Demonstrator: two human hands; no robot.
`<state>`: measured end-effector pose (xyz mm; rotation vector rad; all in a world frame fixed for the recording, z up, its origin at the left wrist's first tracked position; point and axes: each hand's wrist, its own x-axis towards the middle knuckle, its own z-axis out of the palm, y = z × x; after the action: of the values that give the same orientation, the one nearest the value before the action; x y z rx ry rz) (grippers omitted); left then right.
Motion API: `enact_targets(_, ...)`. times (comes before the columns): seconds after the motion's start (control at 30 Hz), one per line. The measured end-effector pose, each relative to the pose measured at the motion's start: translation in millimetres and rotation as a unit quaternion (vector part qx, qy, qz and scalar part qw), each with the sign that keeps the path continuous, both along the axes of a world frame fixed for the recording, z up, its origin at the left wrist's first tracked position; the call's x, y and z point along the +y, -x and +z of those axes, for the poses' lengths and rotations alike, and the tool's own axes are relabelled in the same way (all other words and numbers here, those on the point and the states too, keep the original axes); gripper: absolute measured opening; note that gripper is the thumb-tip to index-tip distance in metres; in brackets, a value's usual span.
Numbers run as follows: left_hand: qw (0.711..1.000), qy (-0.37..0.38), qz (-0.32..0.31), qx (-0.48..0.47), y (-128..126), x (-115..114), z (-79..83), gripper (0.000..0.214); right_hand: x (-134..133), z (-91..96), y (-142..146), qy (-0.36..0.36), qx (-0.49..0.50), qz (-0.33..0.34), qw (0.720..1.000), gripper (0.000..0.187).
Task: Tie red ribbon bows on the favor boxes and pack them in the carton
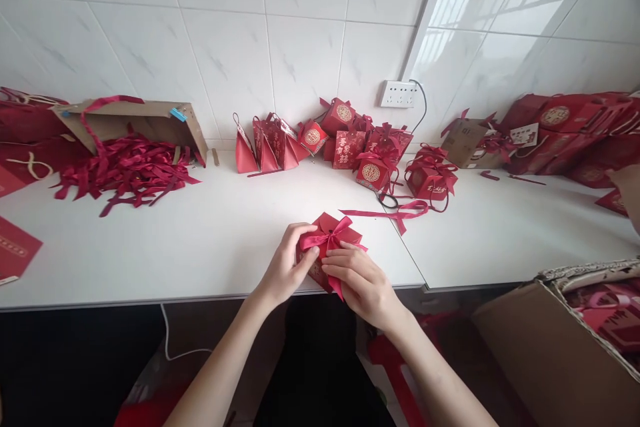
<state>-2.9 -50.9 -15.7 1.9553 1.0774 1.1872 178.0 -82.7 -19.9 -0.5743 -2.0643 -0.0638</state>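
A small red gift box (324, 221) sits at the table's front edge, with a crimson satin ribbon (340, 230) tied in a bow on its top. My left hand (289, 260) is closed around the box's left side, thumb on the near face and fingers along the far left edge. Bent over the right and near side of the box is my right hand (364, 283), its fingers pressed together against box and ribbon. A ribbon tail hangs below its fingertips. What lies under the right fingers is hidden.
Behind stand several finished red boxes (349, 149) and red folded cones (245, 152). Loose ribbons (130, 170) spill from a cardboard box (145, 117) at left. Black-handled scissors (387, 200) and a ribbon loop (403, 213) lie ahead. An open carton (525, 327) is at lower right.
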Motion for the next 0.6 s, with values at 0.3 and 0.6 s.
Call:
enact_targets(0.3, 0.995, -0.021, -0.049, 0.079, 1.6, 35.0, 30.3, 0.035, -11.7, 11.9, -2.7, -0.022, -0.037, -0.045, 0.998, 0.025)
enact_targets(0.6, 0.989, -0.054, -0.021, 0.138, -8.4, 20.6, 36.6, 0.016, -29.2, 5.6, 13.2, -0.022, -0.029, -0.139, 0.99, 0.024)
